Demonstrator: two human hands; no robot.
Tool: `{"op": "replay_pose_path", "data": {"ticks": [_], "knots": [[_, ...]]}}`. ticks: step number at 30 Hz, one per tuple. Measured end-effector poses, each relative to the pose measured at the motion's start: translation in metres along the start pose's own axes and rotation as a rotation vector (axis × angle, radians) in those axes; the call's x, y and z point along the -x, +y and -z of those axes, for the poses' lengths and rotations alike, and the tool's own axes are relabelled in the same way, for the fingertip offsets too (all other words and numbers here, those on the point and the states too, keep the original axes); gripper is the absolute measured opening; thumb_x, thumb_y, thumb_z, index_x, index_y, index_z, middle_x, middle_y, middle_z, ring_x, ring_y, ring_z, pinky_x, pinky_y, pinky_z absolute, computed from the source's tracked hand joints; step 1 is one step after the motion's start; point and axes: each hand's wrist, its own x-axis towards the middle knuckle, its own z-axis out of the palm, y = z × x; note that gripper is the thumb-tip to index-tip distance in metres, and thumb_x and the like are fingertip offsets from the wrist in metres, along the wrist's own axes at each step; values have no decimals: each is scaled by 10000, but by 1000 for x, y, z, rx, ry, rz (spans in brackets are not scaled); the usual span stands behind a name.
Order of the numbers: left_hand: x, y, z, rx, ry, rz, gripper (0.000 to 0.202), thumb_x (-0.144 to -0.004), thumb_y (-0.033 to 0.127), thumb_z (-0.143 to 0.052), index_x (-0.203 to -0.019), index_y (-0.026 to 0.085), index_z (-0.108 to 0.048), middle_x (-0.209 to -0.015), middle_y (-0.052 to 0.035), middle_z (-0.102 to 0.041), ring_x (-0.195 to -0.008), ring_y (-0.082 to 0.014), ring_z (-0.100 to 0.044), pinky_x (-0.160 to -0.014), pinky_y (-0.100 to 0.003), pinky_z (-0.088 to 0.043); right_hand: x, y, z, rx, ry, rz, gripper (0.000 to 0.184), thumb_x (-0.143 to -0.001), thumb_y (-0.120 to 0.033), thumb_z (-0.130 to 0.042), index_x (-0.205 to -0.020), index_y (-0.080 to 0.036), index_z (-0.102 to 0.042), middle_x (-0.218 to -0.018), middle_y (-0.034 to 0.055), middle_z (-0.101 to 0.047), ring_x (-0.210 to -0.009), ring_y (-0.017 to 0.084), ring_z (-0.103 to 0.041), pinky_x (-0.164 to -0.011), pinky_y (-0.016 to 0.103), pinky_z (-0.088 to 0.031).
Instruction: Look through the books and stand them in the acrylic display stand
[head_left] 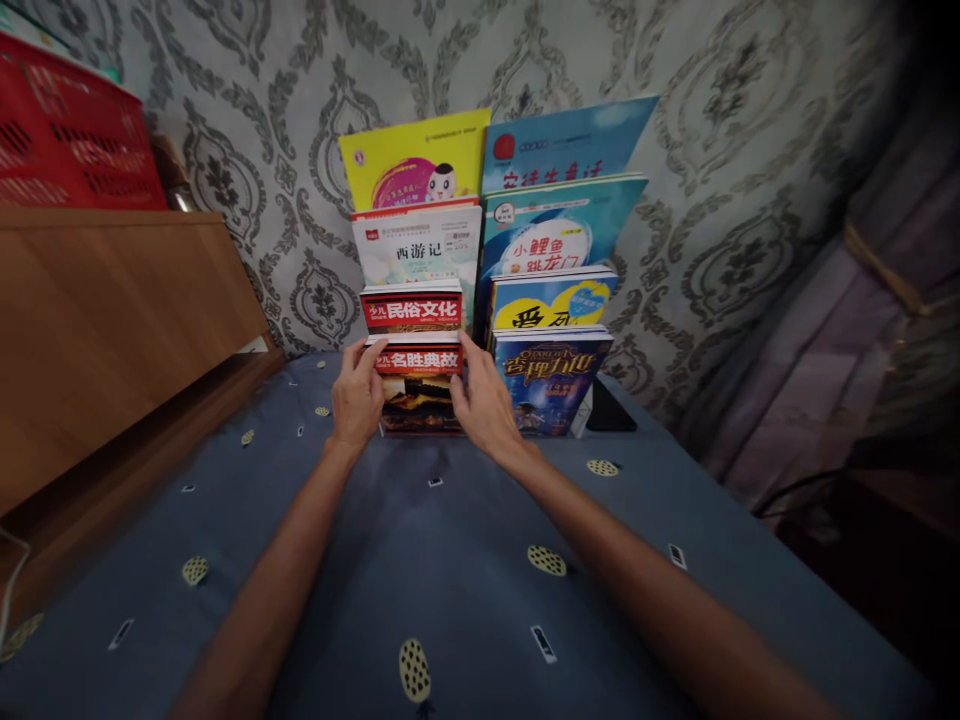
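Note:
My left hand [357, 398] grips the left edge of a red-and-dark paperback book [420, 398], its thumb and fingers at the top corner. On the opposite side my right hand [486, 402] holds the same book by its right edge. The book stands upright at the front of the left column. Right behind it is another red book [412, 312], then a pale book [420, 245] and a yellow book [420, 140]. Beside my right hand, a dark blue book [551, 375] fronts the right column. The lower edges of the rear books are hidden.
Behind the dark blue book stand a yellow-and-blue book [555, 300], a teal book [562, 225] and a blue book [566, 140]. A black flat object [611, 410] lies at their right. Wooden furniture [112, 340] with a red basket [75, 130] flanks the blue patterned cloth [465, 560].

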Motion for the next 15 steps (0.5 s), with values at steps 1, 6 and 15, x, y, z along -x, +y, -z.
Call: {"op": "replay_pose_path", "data": {"ticks": [1,6,15], "knots": [[1,0,0,3,-1,3,463,-906,81,-438,-1284,287,-609,-1341,-73,-567,-1256,-248,-571,-1099,-461,-477,-1,1,-1,-7,-2,0,680,-906,-172,-396,-1565,-259,-251,-1367,160,-552,-1254,336,-549,-1018,583,-477],[4,-7,-7,80,10,38,542,-945,186,-482,-1478,257,-410,-1455,-125,-537,-1333,-278,-533,-1129,-500,-436,-4,3,-7,-46,28,7,596,-933,-240,-408,-1521,-200,-317,-1437,183,-527,-1322,346,-514,-1084,582,-425],[5,-18,-16,87,27,127,455,-965,241,-476,-1417,243,-524,-1370,-112,-640,-1262,-297,-603,-1062,-499,-491,-4,5,-5,-94,-15,-51,581,-962,-311,-413,-1531,-256,-310,-1376,156,-611,-1094,347,-664,-914,572,-528]]}}
